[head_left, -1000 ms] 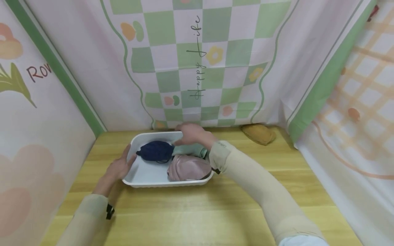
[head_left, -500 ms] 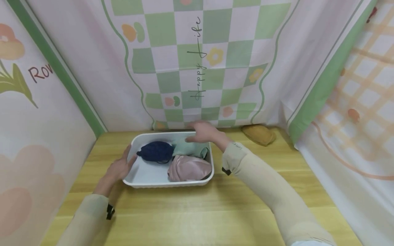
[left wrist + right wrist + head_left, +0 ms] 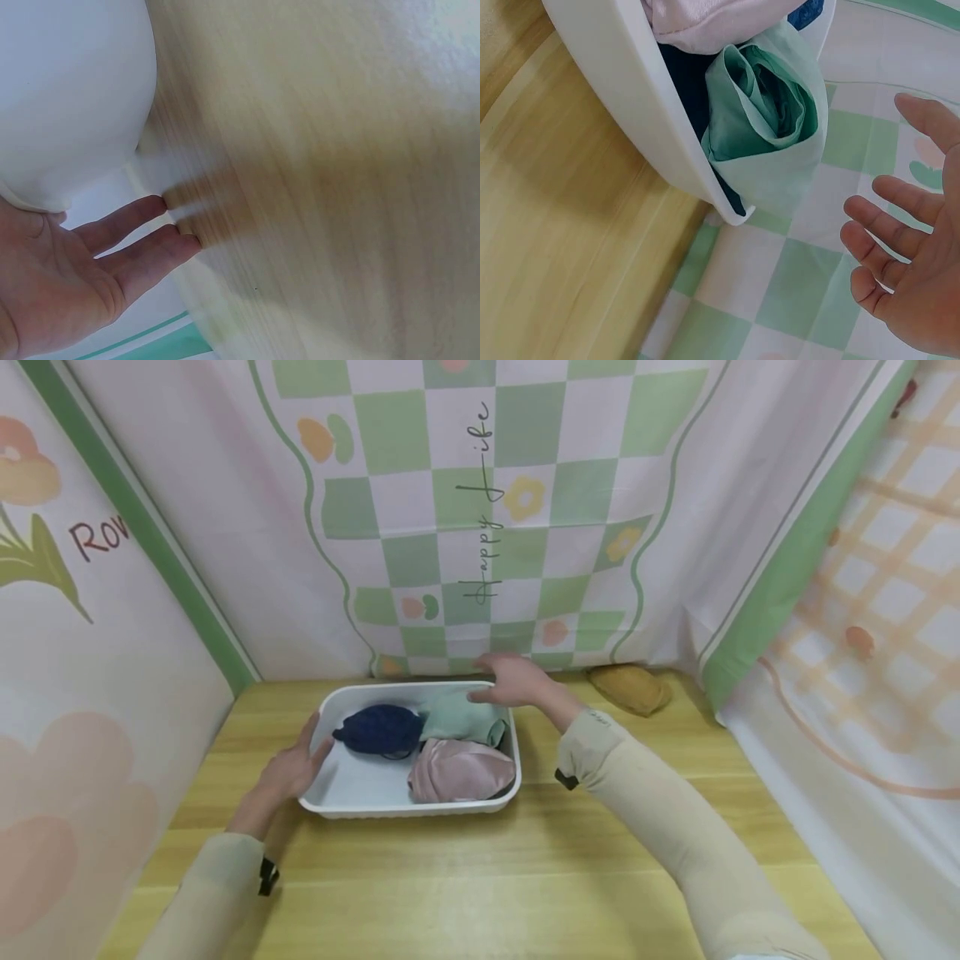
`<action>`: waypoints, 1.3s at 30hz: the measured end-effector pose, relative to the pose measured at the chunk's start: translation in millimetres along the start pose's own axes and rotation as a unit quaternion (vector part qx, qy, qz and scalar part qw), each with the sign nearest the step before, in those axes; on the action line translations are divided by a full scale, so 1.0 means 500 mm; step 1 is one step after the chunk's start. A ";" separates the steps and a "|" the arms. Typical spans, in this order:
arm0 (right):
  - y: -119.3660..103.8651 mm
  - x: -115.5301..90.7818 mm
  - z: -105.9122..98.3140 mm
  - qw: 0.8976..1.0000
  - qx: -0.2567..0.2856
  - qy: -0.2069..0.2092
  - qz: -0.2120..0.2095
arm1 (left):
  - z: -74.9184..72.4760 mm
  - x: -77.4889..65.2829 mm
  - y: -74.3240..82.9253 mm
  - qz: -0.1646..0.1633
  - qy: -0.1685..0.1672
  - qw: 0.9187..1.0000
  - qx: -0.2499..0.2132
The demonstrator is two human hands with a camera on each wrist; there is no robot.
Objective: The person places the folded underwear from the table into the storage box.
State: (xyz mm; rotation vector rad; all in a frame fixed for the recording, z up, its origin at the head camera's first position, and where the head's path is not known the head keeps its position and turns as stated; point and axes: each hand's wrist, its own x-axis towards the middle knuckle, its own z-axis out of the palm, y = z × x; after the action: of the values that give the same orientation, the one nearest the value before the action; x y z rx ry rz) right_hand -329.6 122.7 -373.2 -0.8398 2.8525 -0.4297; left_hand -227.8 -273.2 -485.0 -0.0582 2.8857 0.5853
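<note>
A white plastic tray point(image 3: 360, 787) holds a dark blue rolled cloth bundle point(image 3: 381, 729), a mint green rolled cloth point(image 3: 459, 717) and a pink satiny folded cloth point(image 3: 461, 770). My left hand point(image 3: 291, 768) rests at the tray's left end, thumb over the rim. In the left wrist view, the other visible fingers point(image 3: 154, 259) stretch straight outside the wall, by the table. My right hand point(image 3: 517, 681) hovers over the tray's back right corner, just above the green cloth. In the right wrist view its fingers are spread, apart from the green roll point(image 3: 769, 112), with nothing in them.
A mustard yellow cloth bundle point(image 3: 632, 687) lies at the table's back right. Behind the wooden table point(image 3: 480, 877) hangs a checkered curtain point(image 3: 510, 552); further printed curtains enclose both sides.
My right hand has drawn back to the right from over the middle of the tray, uncovering more of the green roll. My left hand and the tray stay put.
</note>
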 end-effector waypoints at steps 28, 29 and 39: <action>0.071 -0.069 -0.013 0.998 0.051 0.044 0.022 | -0.003 0.000 -0.003 0.001 0.003 1.000 -0.004; 0.073 -0.070 -0.011 0.997 0.052 0.043 0.024 | -0.002 0.000 -0.003 0.000 0.005 1.000 -0.006; 0.091 -0.076 -0.010 0.996 0.064 0.042 0.043 | 0.002 0.001 -0.001 0.000 0.003 1.000 -0.001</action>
State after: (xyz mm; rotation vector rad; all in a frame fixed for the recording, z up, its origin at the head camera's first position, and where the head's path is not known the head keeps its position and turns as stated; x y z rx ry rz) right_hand -322.1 181.2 -380.7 -0.6903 2.8868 -0.6438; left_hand -227.9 -273.4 -486.4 -0.0614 2.8907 0.5903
